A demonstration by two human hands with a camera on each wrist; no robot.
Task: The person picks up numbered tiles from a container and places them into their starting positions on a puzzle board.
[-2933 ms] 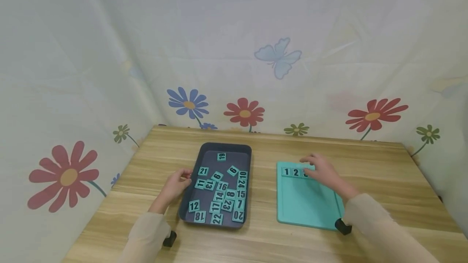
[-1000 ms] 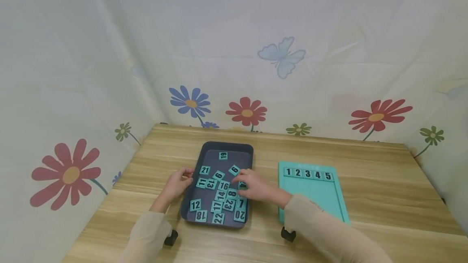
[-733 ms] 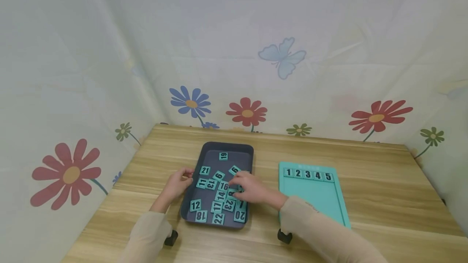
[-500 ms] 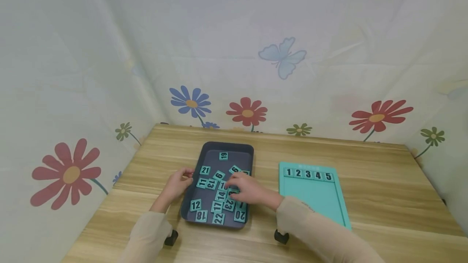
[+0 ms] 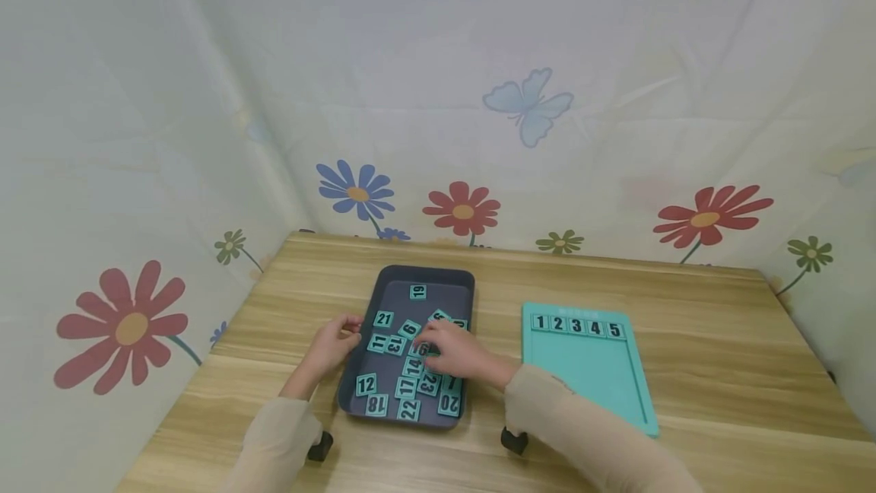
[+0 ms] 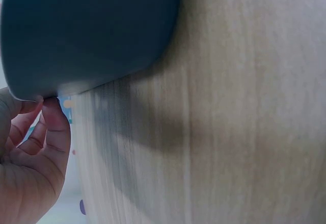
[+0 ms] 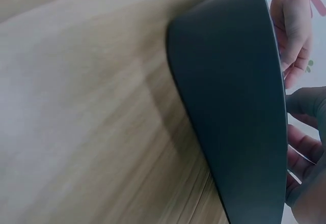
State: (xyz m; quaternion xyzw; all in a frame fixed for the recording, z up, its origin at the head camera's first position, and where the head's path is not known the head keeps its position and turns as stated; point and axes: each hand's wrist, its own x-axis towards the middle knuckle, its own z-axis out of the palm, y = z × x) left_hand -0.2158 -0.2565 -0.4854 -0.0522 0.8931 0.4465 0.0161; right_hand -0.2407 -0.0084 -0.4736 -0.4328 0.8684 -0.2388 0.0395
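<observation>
A dark grey tray (image 5: 426,277) on the wooden table holds several teal number tiles. My left hand (image 5: 331,345) pinches the tray's left rim; the left wrist view shows thumb and fingers at the tray wall (image 6: 86,30). My right hand (image 5: 461,352) reaches over the tray's right side, its thumb and fingertips apart and right at the tiles around the 16 tile (image 5: 420,348). It hides some tiles beneath it. In the right wrist view, the tray wall (image 7: 234,96) covers the right fingertips. A teal board (image 5: 582,371) to the right bears tiles 1 to 5 in its top row.
The tile 19 (image 5: 418,292) lies alone near the tray's far end. Tiles 12 (image 5: 366,384), 18 (image 5: 376,405) and 22 (image 5: 408,410) lie near its front. A flower-printed curtain (image 5: 616,135) stands behind the table (image 5: 712,341).
The row on the board has grown to include 4 and 5. My right hand has gone from the board to the tray, then drifted left over the tiles. My left hand stays at the rim.
</observation>
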